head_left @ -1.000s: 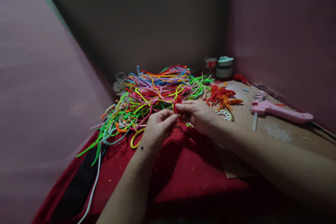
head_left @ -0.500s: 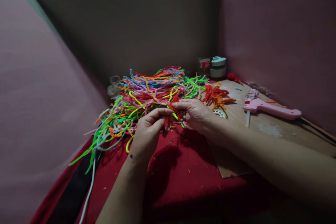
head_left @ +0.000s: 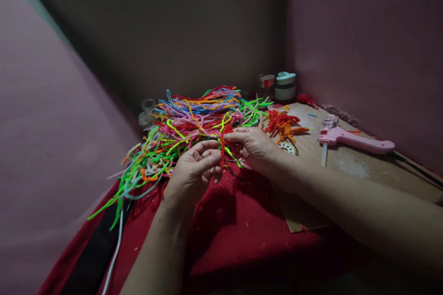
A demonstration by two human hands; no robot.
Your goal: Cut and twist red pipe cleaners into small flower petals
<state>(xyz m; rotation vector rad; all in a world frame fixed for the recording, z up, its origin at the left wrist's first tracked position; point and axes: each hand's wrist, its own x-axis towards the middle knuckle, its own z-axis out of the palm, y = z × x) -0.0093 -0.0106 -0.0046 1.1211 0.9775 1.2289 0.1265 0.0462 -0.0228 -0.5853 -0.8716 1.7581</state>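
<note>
Both my hands meet over a red cloth (head_left: 242, 235) and pinch one red pipe cleaner piece (head_left: 224, 140). My left hand (head_left: 194, 170) has its fingers curled round the lower end. My right hand (head_left: 254, 147) grips the upper, bent end between thumb and fingers. Just behind the hands lies a big heap of pipe cleaners (head_left: 187, 129) in green, pink, yellow, orange and blue.
A small pile of bent red and orange pieces (head_left: 284, 124) lies right of the heap. A pink glue gun (head_left: 353, 139) rests on the brown board (head_left: 363, 166). Small jars (head_left: 285, 86) stand in the back corner. Pink walls close in left and right. A white cable (head_left: 116, 249) trails at lower left.
The view has drifted, so everything sits slightly further left. My left hand's fingers have curled tighter round the red piece, which now stands more upright between the hands.
</note>
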